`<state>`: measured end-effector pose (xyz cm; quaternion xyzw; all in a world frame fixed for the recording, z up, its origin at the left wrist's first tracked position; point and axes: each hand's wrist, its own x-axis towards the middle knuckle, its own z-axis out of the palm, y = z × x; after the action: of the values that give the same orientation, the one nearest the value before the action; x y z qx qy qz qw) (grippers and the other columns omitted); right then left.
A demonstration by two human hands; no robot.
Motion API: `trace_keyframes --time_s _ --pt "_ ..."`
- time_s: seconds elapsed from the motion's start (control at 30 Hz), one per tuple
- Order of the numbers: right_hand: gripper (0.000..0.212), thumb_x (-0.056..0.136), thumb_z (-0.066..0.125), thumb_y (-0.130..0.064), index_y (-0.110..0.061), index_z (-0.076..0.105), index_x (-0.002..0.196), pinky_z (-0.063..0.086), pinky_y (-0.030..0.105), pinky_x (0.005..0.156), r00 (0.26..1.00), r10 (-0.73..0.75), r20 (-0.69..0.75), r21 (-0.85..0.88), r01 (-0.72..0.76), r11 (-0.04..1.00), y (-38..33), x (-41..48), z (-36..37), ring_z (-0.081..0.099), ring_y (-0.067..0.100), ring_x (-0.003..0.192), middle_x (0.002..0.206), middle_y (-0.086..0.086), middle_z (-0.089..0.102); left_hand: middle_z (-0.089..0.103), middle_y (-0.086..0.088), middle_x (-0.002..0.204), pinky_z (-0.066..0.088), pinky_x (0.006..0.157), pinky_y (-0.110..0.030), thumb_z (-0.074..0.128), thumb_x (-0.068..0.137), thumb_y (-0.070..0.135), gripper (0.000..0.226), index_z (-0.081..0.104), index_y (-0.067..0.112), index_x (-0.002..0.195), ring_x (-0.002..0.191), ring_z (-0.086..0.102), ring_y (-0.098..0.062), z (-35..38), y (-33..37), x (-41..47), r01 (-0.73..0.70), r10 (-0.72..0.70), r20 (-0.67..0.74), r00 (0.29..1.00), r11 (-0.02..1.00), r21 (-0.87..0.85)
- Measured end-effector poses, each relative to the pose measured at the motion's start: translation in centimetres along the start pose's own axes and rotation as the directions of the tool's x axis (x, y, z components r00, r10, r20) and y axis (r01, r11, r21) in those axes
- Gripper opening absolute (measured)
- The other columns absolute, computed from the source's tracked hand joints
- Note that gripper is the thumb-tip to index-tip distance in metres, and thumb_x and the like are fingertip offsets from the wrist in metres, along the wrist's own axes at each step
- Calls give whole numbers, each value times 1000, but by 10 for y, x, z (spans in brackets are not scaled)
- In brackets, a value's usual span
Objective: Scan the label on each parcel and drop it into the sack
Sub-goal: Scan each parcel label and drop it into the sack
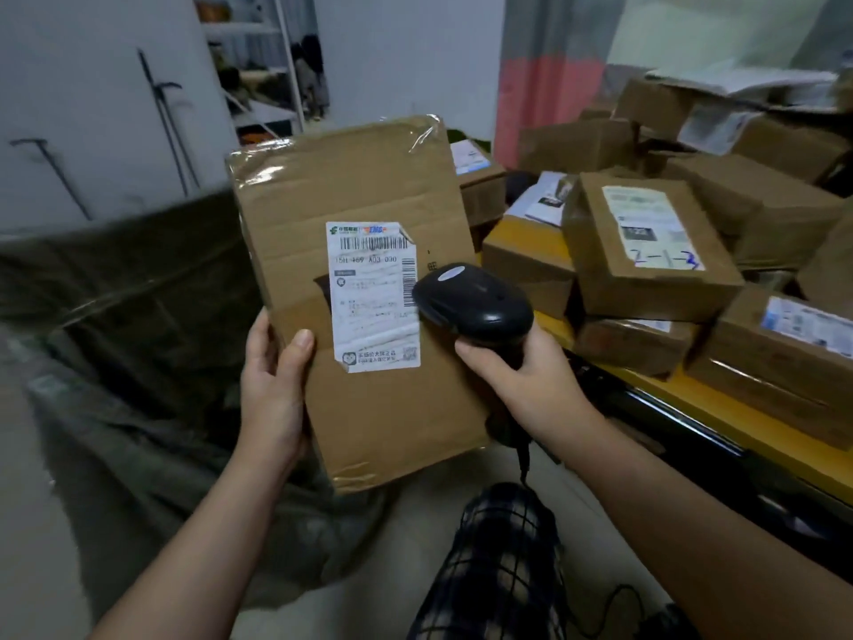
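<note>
Parcel [360,288] upright, left hand [272,385] gripping its lower-left edge; right hand [531,381] wrapped round scanner [475,302] at label [374,293]; sack [138,339] left of parcel.

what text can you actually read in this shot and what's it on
"EMS": top of the white label on the held parcel.
"15H 469 A03 030": same label, under the barcode.
"2-1-3", handwritten in blue: label on a box on the pile.
Small print and other boxes' labels: too blurred to read.
</note>
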<state>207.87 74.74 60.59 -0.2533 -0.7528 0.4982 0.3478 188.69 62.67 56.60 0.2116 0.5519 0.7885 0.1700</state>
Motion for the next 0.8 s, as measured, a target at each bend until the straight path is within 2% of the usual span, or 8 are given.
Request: trace_keyframes --time_s 0.13,0.27,0.4,0.47,0.5,0.57,0.67,0.8 --pt "39 85 71 -25 -36 51 116 38 -2 81 995 56 86 -19 -54 998 26 22 42 50 -21 97 110 -24 56 57 -6 131 46 102 -39 59 92 17 56 37 18 144 122 55 -23 -43 -9 15 -56 68 -88 994 990 131" --pt "41 86 70 -28 -20 56 124 43 24 92 977 182 108 -43 -178 983 70 41 81 56 7 110 117 -3 62 52 -3 136 43 106 -40 70 84 26 69 34 25 143 121 54 -15 -88 -27 28 -111 165 -116 979 921 373" --pt "33 86 71 -17 -21 57 116 42 14 81 943 293 156 1 -296 955 120 57 116 58 1 98 105 -9 64 38 -6 143 33 112 -32 69 72 48 81 34 31 143 130 41 -13 -119 -53 43 -160 274 -90 957 765 624" --pt "37 82 76 -19 -15 59 115 46 12 79 935 329 131 -25 -328 944 147 68 133 61 8 99 105 -3 65 34 -11 140 26 108 -16 72 73 43 86 32 21 146 128 34 -11 -125 -70 50 -142 284 -75 956 671 728" --pt "48 76 79 -28 -12 59 116 49 19 83 932 345 111 -36 -343 939 161 74 140 63 14 103 109 4 66 33 -13 138 24 106 -14 75 74 38 86 31 18 146 128 33 -13 -126 -79 54 -131 283 -67 957 627 768" --pt "70 63 78 -49 -13 59 120 50 32 92 916 387 104 -43 -384 922 193 84 151 62 19 108 117 11 64 32 -14 137 24 107 -23 78 76 32 86 30 17 146 129 31 -21 -125 -98 61 -87 246 -65 967 560 824" --pt "75 60 80 -53 -20 57 124 49 37 97 896 430 114 -68 -424 903 228 96 160 59 19 111 122 8 59 27 -10 140 28 107 -37 77 76 36 87 27 27 147 132 26 -26 -123 -126 71 37 109 -107 988 510 859" --pt "52 75 82 -17 -7 60 121 47 27 85 896 431 104 -34 -430 902 236 105 167 60 18 108 116 10 64 26 -10 142 27 109 -42 74 77 43 87 25 30 147 132 25 -29 -116 -157 87 130 -10 -141 990 449 884"
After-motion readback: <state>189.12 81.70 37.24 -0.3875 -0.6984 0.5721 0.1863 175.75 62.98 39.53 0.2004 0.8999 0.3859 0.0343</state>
